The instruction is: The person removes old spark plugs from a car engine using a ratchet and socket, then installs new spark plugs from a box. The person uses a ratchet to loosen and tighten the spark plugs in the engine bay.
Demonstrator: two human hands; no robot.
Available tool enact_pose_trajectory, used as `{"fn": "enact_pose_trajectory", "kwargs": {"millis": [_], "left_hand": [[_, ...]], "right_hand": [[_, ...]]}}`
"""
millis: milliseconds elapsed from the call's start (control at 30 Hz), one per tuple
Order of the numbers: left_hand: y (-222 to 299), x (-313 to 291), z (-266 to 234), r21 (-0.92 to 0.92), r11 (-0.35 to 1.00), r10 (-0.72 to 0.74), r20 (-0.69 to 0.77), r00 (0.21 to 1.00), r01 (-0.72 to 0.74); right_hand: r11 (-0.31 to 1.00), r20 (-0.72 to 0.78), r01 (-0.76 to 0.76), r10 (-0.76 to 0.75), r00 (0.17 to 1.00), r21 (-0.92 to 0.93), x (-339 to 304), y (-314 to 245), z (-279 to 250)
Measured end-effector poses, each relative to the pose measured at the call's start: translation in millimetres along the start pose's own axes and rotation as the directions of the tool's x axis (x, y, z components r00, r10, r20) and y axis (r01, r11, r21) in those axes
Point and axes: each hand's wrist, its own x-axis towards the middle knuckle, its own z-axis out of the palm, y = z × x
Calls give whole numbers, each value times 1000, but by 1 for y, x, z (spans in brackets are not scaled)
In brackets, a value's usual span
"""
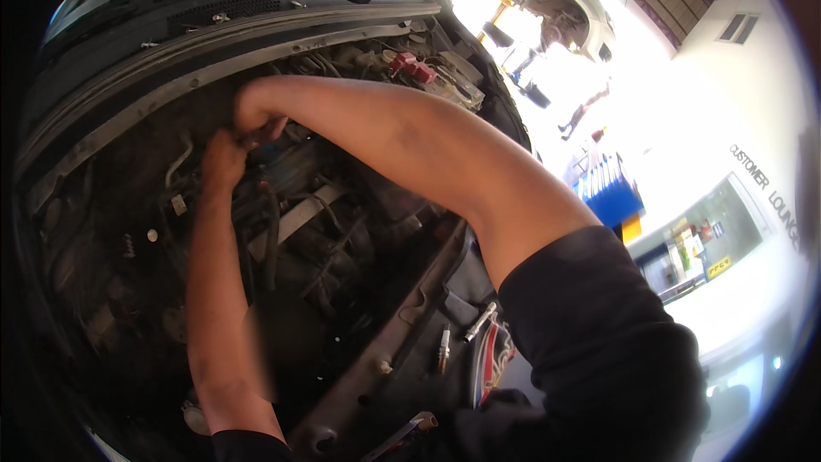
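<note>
Hands deep in a car's engine bay (128, 231), meeting close together near the back of the engine (291, 205). Left hand (221, 158) curled down onto a dark part there, grip hidden, so cannot tell whether grasping or just pressing. Right hand (256, 124) bent at the wrist just above and touching the left, fingers tucked out of sight into the same spot; hold likewise impossible to tell. Red-capped connector (413, 68) well beyond the right forearm, toward the windscreen base. Pale metal bracket (295, 216) just below both hands. Two spark plugs (462, 334) lying on the bay's front edge, beneath the right elbow, beside a striped cloth (494, 359).
</note>
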Motion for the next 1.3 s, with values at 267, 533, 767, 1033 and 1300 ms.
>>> {"fn": "enact_pose_trajectory", "kwargs": {"millis": [267,533,767,1033,1300], "left_hand": [[11,-11,-2,41,995,89,-23,996,-88],[6,-7,-1,-186,979,-82,16,996,84],[22,-18,-6,56,997,51,-21,998,-50],[12,-13,-4,-24,994,109,-33,993,-110],[27,-20,-8,35,998,64,-76,995,-61]], "right_hand": [[692,-218,77,-328,919,-717,-9,16,-2],[925,132,-146,105,986,350,4,-6,-1],[675,-225,86,-360,905,-733,-23,19,-6],[942,59,-46,28,998,333,8,3,1],[782,-294,85,-330,897,-617,-37,16,0]]}}
